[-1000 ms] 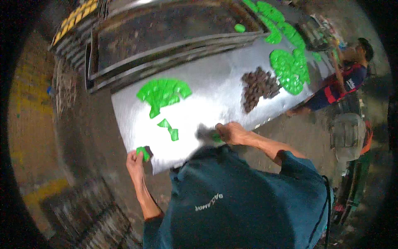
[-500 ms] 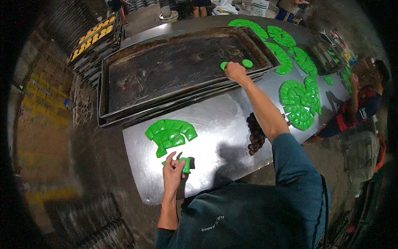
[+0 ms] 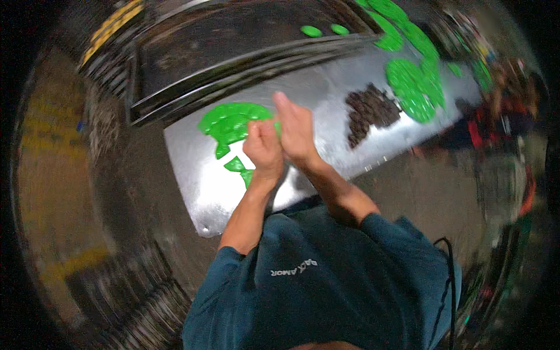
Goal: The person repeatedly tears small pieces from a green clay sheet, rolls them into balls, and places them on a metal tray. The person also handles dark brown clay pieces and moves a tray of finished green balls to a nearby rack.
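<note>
Your left hand [image 3: 263, 150] is curled and your right hand [image 3: 297, 134] straighter, the two touching or nearly so above the table [image 3: 198, 201]; blur leaves me unable to tell whether either pinches anything. Green dough [image 3: 230, 121] lies just beyond your left hand, smaller bits [image 3: 235, 164] nearer you. Two green rounds [image 3: 311, 31] sit in the tray [image 3: 227, 41]; dark lumps [image 3: 371, 111] lie rightward.

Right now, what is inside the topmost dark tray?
Two green pieces lie inside the tray, toward its right end. The surface directly under them is covered; part of the far side is out of frame.
</note>
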A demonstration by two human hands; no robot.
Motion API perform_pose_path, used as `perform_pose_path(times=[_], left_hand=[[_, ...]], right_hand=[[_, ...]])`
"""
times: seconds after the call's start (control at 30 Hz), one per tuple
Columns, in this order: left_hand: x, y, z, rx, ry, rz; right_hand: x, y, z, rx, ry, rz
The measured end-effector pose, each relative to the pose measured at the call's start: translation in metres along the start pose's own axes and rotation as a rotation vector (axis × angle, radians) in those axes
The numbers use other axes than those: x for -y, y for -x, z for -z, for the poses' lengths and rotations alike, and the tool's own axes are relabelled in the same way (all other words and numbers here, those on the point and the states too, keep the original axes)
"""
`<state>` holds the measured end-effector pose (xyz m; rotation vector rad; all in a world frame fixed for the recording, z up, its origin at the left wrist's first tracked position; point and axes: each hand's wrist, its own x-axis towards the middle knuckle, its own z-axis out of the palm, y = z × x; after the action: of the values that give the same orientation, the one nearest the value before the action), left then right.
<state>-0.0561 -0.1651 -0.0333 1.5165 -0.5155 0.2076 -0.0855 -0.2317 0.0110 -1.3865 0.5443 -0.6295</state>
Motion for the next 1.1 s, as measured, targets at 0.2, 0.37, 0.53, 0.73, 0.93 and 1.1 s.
perform_pose_path(times=[0.2, 0.37, 0.53, 0.73, 0.93, 1.1], left_hand=[[0.028, 0.026, 0.031, 0.095, 0.51, 0.494], [0.07, 0.043, 0.051, 0.347, 0.599, 1.012], [0.063, 0.032, 0.054, 0.631, 0.033, 0.801], [0.081, 0.034, 0.016, 0.68, -0.057, 0.647], [0.049, 0.037, -0.048, 0.518, 0.441, 0.998], [0.051, 0.022, -0.057, 0.406, 0.805, 1.04]], right_hand=[[-0.03, 0.028, 0.029, 0.03, 0.43, 0.127], [-0.087, 0.084, 0.056, 0.388, 0.991, 0.401], [-0.085, 0.048, 0.168, -0.099, 1.491, -0.137], [-0.138, 0.031, 0.239, -0.143, 1.364, -0.012], [-0.058, 0.016, 0.148, -0.14, 0.528, 0.063], [-0.071, -0.017, 0.135, 0.154, 0.663, 0.251]])
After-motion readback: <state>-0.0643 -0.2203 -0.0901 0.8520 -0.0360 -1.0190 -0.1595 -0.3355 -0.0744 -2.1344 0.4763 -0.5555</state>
